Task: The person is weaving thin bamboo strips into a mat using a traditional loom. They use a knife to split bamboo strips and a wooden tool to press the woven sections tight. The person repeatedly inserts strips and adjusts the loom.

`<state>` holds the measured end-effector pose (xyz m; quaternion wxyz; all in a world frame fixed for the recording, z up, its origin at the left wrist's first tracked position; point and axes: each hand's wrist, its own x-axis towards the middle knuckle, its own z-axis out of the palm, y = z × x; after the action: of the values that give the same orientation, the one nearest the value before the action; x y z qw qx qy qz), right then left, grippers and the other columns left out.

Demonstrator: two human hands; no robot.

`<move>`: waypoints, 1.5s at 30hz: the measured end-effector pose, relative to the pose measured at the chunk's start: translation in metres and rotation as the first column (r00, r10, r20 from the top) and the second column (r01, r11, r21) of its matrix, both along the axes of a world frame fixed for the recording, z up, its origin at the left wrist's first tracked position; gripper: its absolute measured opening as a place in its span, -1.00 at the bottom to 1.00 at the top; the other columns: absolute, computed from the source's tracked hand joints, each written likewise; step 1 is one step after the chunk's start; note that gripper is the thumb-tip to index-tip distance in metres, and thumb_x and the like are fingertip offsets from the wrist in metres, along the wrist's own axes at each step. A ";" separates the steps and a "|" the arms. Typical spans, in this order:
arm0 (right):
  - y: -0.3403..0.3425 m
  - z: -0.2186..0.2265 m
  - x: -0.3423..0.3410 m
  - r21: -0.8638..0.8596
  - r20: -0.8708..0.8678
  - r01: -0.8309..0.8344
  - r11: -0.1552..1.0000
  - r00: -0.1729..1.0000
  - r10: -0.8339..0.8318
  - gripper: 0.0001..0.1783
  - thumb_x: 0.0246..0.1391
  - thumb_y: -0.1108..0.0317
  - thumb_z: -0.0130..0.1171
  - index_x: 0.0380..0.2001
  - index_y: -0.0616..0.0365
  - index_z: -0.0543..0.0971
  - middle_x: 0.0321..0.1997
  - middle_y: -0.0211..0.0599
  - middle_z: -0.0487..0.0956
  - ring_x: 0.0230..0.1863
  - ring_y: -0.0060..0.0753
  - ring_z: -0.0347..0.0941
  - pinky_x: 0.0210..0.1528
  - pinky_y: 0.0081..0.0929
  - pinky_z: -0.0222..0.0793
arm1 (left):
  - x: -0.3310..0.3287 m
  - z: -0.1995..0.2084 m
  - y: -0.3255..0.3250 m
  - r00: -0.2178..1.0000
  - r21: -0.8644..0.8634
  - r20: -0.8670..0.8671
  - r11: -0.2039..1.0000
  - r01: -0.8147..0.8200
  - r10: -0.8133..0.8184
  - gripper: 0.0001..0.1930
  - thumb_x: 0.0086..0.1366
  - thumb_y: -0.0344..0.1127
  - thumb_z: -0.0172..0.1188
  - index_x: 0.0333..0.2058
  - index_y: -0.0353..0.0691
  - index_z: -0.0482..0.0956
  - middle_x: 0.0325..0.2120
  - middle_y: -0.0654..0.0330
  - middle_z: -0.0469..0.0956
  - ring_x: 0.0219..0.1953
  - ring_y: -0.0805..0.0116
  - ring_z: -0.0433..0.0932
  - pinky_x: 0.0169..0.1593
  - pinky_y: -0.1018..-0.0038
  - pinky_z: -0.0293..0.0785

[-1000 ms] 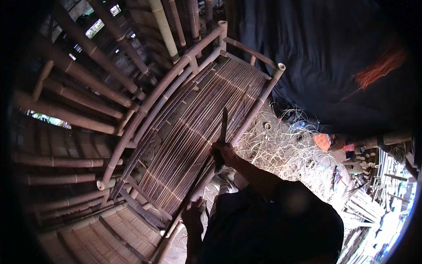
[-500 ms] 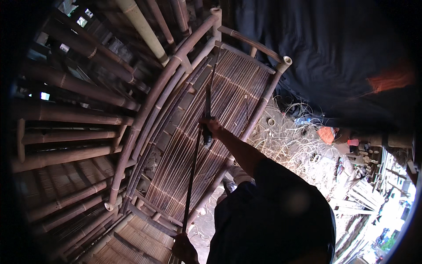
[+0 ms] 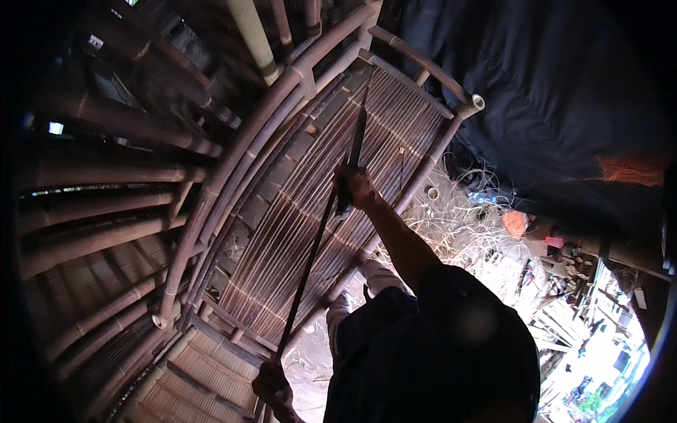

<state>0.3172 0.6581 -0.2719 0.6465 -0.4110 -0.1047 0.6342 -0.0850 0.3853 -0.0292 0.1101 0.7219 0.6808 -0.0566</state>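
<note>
My right hand is closed round the handle of a long-bladed knife, held over the middle of a bamboo bench. The blade points away toward the bench's far end. A long, thin dark strip slants from beside the knife down to my left hand. My left hand is closed on the strip's near end, low in the picture by the bench's near end. Whether the strip passes under the right hand's fingers or only touches the knife is hidden. Below both hands lies the slatted bench seat.
Brown bamboo furniture frames are stacked at the left. Another slatted seat stands at the near left. A dark sheet hangs at the far right. Pale curled shavings and an orange bundle lie on the floor to the right.
The view has shifted a little. My right hand and the knife sit slightly farther right and higher in it, my left hand farther left. Both hands keep their hold.
</note>
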 end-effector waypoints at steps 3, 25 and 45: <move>0.008 0.018 0.005 -0.100 0.000 -0.007 0.995 1.000 0.007 -0.80 0.06 0.26 0.25 -0.39 0.16 0.52 -0.54 -0.33 0.51 -0.53 -0.41 0.45 -0.45 -0.42 0.41 | 0.002 0.009 0.042 0.963 -0.109 0.092 0.964 -0.242 0.252 -0.56 0.34 0.05 0.08 -0.61 -0.14 0.45 -0.80 0.03 0.38 -0.67 -0.11 0.43 -0.58 0.05 0.22; 0.049 0.027 -0.041 -0.410 0.347 0.047 0.911 0.931 0.109 -0.82 0.08 0.30 0.17 -0.50 0.17 0.52 -0.60 -0.29 0.49 -0.62 -0.35 0.44 -0.58 -0.39 0.42 | -0.080 -0.055 0.093 0.892 -0.161 0.363 0.961 -0.225 0.270 -0.60 0.28 -0.12 0.20 -0.63 -0.21 0.36 -0.79 0.03 0.27 -0.74 0.00 0.26 -0.61 0.21 0.10; 0.054 0.062 -0.036 -0.515 0.393 0.048 0.856 0.900 0.186 -0.81 0.12 0.27 0.17 -0.50 0.13 0.53 -0.60 -0.39 0.49 -0.58 -0.47 0.43 -0.47 -0.51 0.38 | -0.076 -0.018 0.109 0.792 -0.449 0.399 0.852 -0.270 0.461 -0.62 0.27 -0.09 0.23 -0.61 -0.21 0.43 -0.84 0.09 0.28 -0.78 0.14 0.26 -0.63 0.27 0.07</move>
<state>0.2810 0.7120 -0.2101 0.4507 -0.6931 -0.0870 0.5558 -0.1606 0.4940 -0.0469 0.4224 0.5296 0.7351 0.0254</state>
